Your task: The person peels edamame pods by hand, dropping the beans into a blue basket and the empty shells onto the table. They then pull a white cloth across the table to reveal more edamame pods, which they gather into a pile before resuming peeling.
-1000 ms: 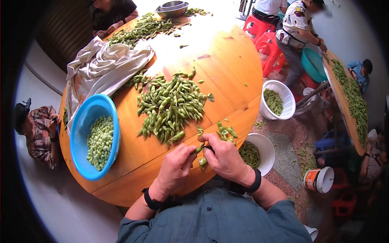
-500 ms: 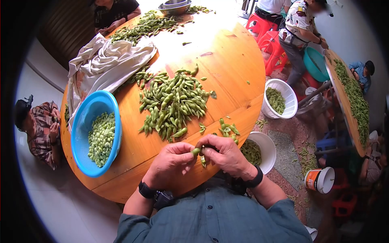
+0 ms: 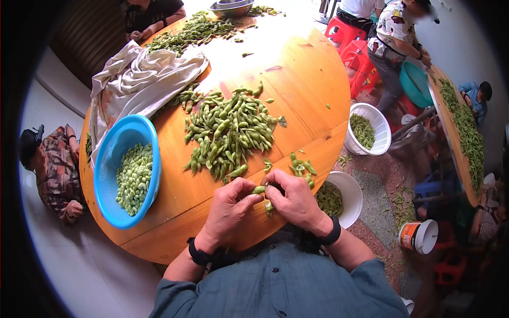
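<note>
Over the near edge of the wooden table (image 3: 313, 95), both my hands are closed on one green edamame pod (image 3: 259, 190). My left hand (image 3: 229, 208) pinches its left end between thumb and forefinger. The fingertips of my right hand (image 3: 297, 200) grip its other end and hide part of it. Just beyond lies a heap of unopened edamame pods (image 3: 230, 135). A blue colander (image 3: 110, 151) of shelled beans (image 3: 135, 180) stands to the left. Several pods and empty shells (image 3: 302, 167) lie beside my right hand, and one split shell (image 3: 269, 206) is below my fingers.
A white bucket (image 3: 354, 199) with shells stands at the table's right edge, a white basket (image 3: 387, 127) beyond it. Crumpled cloth (image 3: 140, 74) covers the table's left side. Other people sit around; a person stands by a second table (image 3: 450, 127) spread with pods.
My hands have shifted slightly up, and the pod now lies more level between them. My left wrist has turned. At the left, the seated person's hand has dropped lower.
</note>
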{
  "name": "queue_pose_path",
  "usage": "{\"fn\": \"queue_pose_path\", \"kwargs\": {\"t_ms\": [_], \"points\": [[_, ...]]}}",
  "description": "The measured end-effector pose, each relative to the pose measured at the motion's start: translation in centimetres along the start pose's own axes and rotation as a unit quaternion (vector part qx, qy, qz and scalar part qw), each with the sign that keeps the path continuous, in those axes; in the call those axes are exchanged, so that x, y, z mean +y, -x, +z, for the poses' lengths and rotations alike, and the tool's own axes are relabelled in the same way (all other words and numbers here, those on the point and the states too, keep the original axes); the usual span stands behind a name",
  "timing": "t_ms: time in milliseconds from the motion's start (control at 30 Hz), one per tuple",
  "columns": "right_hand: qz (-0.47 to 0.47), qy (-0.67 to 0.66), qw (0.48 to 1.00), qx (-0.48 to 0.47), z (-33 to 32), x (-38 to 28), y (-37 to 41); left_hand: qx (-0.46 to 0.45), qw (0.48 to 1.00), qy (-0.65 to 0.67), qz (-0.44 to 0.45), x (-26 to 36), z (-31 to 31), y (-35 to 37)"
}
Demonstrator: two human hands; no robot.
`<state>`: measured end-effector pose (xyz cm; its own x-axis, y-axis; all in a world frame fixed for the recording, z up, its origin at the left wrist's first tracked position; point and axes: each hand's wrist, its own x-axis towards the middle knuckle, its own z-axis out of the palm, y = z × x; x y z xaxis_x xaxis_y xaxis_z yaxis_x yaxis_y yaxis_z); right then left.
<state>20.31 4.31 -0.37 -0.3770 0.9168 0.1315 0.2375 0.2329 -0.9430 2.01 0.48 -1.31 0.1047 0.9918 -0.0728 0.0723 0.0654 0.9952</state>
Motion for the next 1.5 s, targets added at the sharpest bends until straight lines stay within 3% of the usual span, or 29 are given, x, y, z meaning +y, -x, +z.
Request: {"fn": "queue_pose_path", "kwargs": {"t_ms": [100,167,300,433,500,533,600,733,800,833,900,1100,1200,1300,1500], "points": [[0.027,-0.032,0.999,-0.008,0.0,0.1,0.0,-0.014,0.998,-0.069,0.0,0.5,-0.1,0.0],[0.056,-0.065,0.996,-0.016,-0.2,0.4,-0.1,0.001,0.995,0.08,-0.062,0.5,0.2,0.2],[0.148,-0.149,0.977,-0.04,-0.8,0.4,-0.5,-0.009,0.979,0.174,-0.105,0.7,-0.2,-0.1],[0.102,-0.015,0.994,0.025,-2.2,0.6,-0.9,0.027,0.971,0.194,-0.136,0.0,-2.1,-0.2],[-0.015,0.108,0.994,0.006,-2.7,0.0,-1.0,0.036,0.951,0.267,-0.151,0.0,-2.9,0.0],[-0.016,0.104,0.994,0.004,-2.5,-0.3,-1.0,0.017,0.942,0.295,-0.157,-0.3,-2.8,0.1],[-0.076,0.227,0.971,0.014,-2.3,-0.8,-1.0,-0.002,0.936,0.311,-0.162,-0.1,-2.7,0.2],[-0.082,0.244,0.964,0.06,-1.9,-1.3,-1.2,-0.038,0.92,0.351,-0.173,-0.1,-2.4,0.2],[-0.016,0.072,0.997,-0.009,-1.5,-1.2,-1.0,-0.047,0.918,0.358,-0.164,0.1,-2.0,0.2],[-0.017,0.073,0.997,-0.007,-0.9,-1.0,-0.9,-0.056,0.92,0.352,-0.162,0.2,-1.6,0.1],[0.074,-0.119,0.988,-0.062,0.2,-0.5,-0.6,-0.079,0.924,0.343,-0.149,0.0,-1.0,-0.1],[0.079,-0.077,0.99,-0.084,0.9,-0.7,-0.9,-0.053,0.962,0.216,-0.157,0.8,0.0,0.2],[-0.031,0.017,0.998,-0.057,1.6,-1.3,-1.2,-0.086,0.984,0.115,-0.102,1.3,0.3,0.1],[-0.08,0.058,0.994,-0.04,2.4,-1.3,-1.5,-0.033,0.977,0.168,-0.131,0.4,0.7,-0.1],[-0.074,0.098,0.992,-0.035,2.8,-1.4,-1.8,0.012,0.946,0.272,-0.176,0.8,0.9,0.1]]}}
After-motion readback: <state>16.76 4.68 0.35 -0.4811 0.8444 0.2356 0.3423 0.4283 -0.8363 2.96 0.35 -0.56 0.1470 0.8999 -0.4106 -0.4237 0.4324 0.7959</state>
